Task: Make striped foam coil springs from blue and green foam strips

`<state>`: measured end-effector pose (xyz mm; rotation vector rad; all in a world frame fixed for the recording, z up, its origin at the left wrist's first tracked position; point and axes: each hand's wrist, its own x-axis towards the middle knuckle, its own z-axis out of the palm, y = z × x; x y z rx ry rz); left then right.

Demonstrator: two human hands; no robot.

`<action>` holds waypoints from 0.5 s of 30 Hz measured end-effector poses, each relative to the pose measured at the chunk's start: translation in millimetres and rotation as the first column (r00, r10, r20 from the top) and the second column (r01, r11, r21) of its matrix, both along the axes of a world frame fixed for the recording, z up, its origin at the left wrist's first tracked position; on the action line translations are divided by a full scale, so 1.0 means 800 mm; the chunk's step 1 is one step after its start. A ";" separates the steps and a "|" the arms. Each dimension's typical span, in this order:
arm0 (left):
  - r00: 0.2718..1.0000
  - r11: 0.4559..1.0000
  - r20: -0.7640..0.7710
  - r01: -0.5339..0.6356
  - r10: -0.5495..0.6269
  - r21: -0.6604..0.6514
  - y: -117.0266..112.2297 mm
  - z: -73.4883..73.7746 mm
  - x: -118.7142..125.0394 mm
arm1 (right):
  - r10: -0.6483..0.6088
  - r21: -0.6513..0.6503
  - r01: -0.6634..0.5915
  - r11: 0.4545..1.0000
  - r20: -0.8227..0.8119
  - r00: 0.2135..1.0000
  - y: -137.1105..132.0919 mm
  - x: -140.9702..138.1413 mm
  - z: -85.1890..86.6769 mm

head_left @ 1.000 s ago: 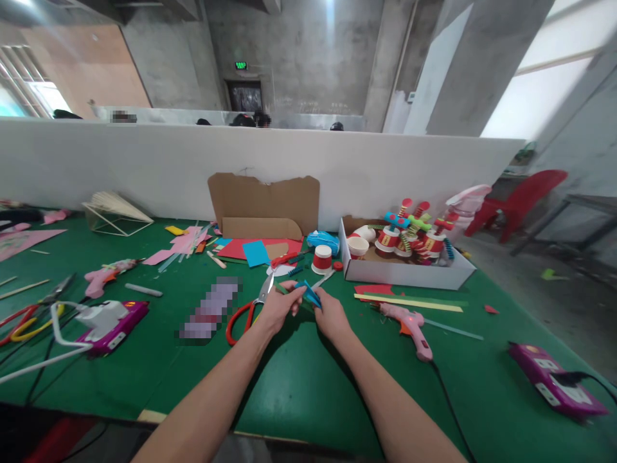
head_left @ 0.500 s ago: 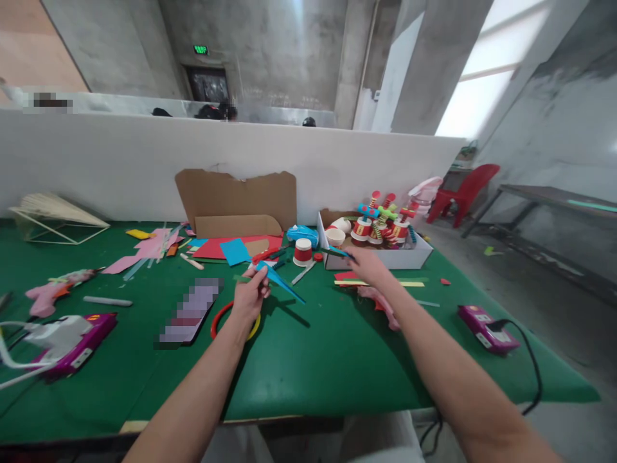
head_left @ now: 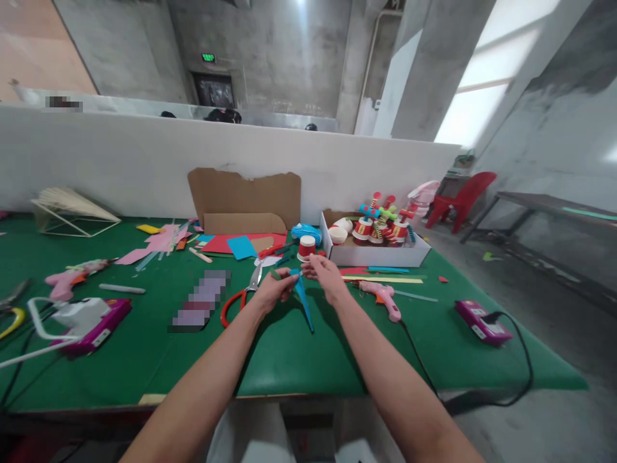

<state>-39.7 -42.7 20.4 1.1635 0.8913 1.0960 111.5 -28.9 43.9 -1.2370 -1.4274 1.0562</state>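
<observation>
My left hand (head_left: 274,290) pinches a folded blue paper strip (head_left: 303,303), which hangs down toward the table with its narrow end low. A bit of green shows at the same hand's thumb. My right hand (head_left: 326,276) has come up to the strip's upper end, its fingertips closed there. Scissors (head_left: 244,292) with red handles lie open just left of my left hand. Behind my hands stands a red and white paper cup (head_left: 306,248). To the right, a pink glue gun (head_left: 383,297) rests on the green table (head_left: 289,370).
A white box (head_left: 376,256) holds several decorated cup figures. Another blue strip (head_left: 388,269) lies along its front. Coloured paper (head_left: 241,247), a phone-like blurred object (head_left: 201,301), another glue gun (head_left: 72,278) and purple power strips (head_left: 483,323) are around. A white partition (head_left: 144,164) borders the back.
My right hand has moved from the box to my left hand, leaving a blue strip in front of the box. My left hand has shifted right with its strip, uncovering the scissors.
</observation>
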 end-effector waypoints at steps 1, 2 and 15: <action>0.999 1.000 -0.032 0.022 -0.022 0.004 -0.001 -0.001 0.000 | -0.028 -0.044 0.023 0.999 -0.110 0.994 -0.001 -0.017 -0.012; 0.998 0.999 -0.063 0.031 -0.030 0.012 -0.002 -0.002 0.001 | -0.078 -0.054 0.070 0.996 -0.163 0.984 -0.002 -0.029 -0.022; 0.988 0.995 -0.154 0.032 -0.017 0.094 0.000 -0.011 0.006 | -0.075 0.187 0.058 0.981 0.084 0.994 -0.011 -0.018 -0.048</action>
